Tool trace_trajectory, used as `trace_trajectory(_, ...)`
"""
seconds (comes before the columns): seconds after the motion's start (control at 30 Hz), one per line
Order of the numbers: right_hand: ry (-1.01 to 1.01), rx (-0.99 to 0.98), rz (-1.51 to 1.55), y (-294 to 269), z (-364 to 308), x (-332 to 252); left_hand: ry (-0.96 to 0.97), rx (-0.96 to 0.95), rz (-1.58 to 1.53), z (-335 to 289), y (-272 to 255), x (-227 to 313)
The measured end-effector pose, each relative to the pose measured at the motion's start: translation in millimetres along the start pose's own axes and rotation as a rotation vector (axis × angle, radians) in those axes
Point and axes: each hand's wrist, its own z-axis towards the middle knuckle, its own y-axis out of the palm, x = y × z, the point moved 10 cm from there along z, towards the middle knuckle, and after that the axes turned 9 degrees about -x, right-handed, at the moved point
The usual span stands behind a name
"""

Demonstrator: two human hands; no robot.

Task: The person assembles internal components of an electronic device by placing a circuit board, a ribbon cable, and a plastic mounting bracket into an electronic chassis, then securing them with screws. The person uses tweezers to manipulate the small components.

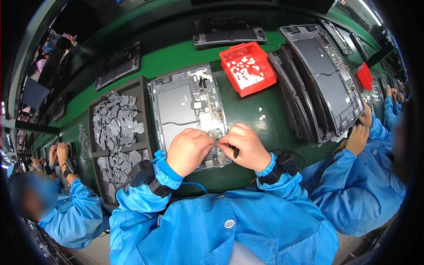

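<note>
An opened tablet-like device (176, 104) lies in front of me, its flat grey battery on the left and a strip of circuit board on the right. Over the lower part of that board, my left hand (191, 150) is closed, thumb and finger pinched at the parts; whatever is between them is hidden. Close beside it, my right hand (246, 148) is closed around a short black tool (235, 151), most of which the fingers cover. The fingertips of both hands nearly meet above the board.
A divided dark tray (150, 119) heaped with grey scraps stands left. A red bin (269, 81) with small white pieces sits beyond my right hand. Stacked devices (324, 73) lean at the right, near a co-worker's hands (358, 139). More devices (229, 33) lie at the back.
</note>
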Motion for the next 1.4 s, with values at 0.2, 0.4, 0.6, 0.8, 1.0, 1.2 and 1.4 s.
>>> trace_trajectory(0.2, -0.034, -0.064, -0.007, 9, 5, -2, 0.028, 0.115, -0.155, -6, -2, -4)
trace_trajectory(0.4, -0.086, -0.066, -0.054, 4, 10, -6, 0.037, 0.130, -0.209, -4, -1, -4)
trace_trajectory(0.6, -0.088, 0.028, -0.073, -11, 18, -3, 0.010, 0.121, -0.222, -3, -1, -6)
trace_trajectory(0.8, 0.181, 0.419, -0.393, -89, 43, 72, 0.041, 0.084, -0.200, 0, -3, -2)
trace_trajectory(1.0, 0.326, 0.457, -0.168, -101, 23, 83, 0.017, 0.033, -0.171, -5, 0, -2)
trace_trajectory(1.2, 0.344, 0.297, 0.885, -33, -22, 53, 0.074, 0.063, -0.046, -9, -5, 6)
trace_trajectory(1.4, 0.332, 0.303, 1.025, 0, -46, 36, 0.088, 0.102, -0.055, -13, -7, 6)
